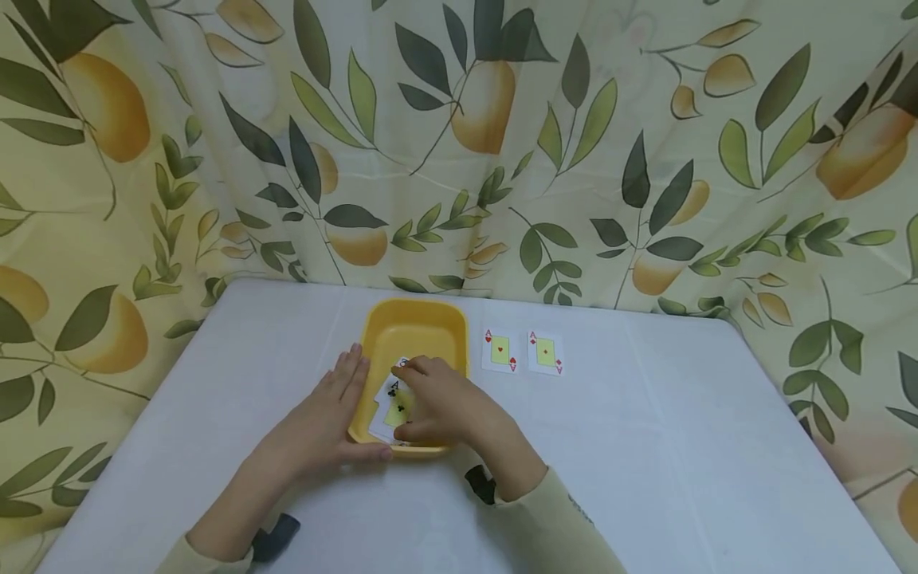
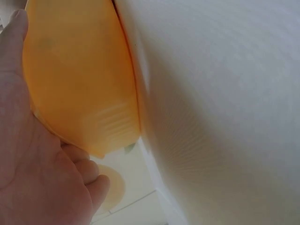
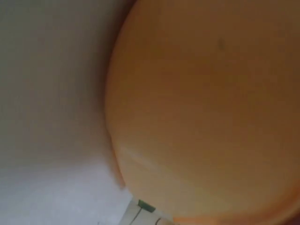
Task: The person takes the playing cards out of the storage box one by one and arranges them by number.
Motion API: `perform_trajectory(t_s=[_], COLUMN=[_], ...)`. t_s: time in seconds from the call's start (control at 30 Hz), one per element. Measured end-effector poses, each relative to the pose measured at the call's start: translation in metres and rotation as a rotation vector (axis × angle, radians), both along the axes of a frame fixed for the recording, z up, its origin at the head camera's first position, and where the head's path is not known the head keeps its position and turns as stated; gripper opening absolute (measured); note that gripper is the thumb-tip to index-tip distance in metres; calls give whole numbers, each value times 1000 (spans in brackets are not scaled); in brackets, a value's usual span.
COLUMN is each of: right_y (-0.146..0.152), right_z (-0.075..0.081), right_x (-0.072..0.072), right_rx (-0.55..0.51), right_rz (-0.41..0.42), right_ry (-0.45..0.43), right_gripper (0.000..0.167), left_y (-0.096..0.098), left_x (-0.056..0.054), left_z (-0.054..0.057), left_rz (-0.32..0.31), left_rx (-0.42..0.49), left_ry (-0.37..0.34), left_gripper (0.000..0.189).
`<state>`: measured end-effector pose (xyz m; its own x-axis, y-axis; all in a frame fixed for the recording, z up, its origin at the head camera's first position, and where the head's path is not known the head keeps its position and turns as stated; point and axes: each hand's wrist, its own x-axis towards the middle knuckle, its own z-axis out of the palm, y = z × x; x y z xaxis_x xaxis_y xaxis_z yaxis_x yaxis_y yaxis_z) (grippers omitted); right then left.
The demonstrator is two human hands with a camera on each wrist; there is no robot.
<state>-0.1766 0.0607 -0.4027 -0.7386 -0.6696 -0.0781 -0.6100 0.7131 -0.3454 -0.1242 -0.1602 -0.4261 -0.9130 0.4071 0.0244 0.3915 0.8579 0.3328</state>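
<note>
A yellow plastic tray (image 1: 416, 312) stands on the white table, with a few playing cards lying at its near left inside. On top shows an ace of clubs (image 1: 397, 408). My right hand (image 1: 448, 402) reaches over the tray and grips this ace, fingertips at its far edge and thumb at its near edge. Along the tray's left wall lies my left hand (image 1: 333, 410), fingers straight and thumb across the near rim. The left wrist view shows that palm (image 2: 33, 154) against the tray's outer side. The right wrist view holds mostly the tray wall (image 3: 201, 117); the right fingers are hidden there.
Right of the tray, an ace of hearts (image 1: 500, 351) and an ace of diamonds (image 1: 546, 352) lie face up side by side on the white tablecloth (image 1: 645, 446). A fruit-patterned curtain (image 1: 459, 191) hangs behind the table's far edge.
</note>
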Motion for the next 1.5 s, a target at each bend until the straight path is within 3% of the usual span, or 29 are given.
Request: perform_trajectory(t_s=[0.17,0.33,0.73,1.2,1.5], right_y=[-13,-17,-19,-18,-9], right_z=[-7,-11,-12,-13,-3], right_x=[2,6,7,6,1], right_rx=[158,224,156,144,24], right_rz=[6,14,2,2,-13], right_ry=[66,126,101,148,119], right_gripper=[82,78,65,72,72], left_y=[-1,0,-1,0,-1], left_x=[-1,0,1,0,-1], left_z=[1,1,0,-3,-5], left_rz=[-2,-3,2,14,0], left_rx=[4,5,-3,3,-11], left_ry=[-2,9,16,8,9], left_gripper=[134,135,134,135,135])
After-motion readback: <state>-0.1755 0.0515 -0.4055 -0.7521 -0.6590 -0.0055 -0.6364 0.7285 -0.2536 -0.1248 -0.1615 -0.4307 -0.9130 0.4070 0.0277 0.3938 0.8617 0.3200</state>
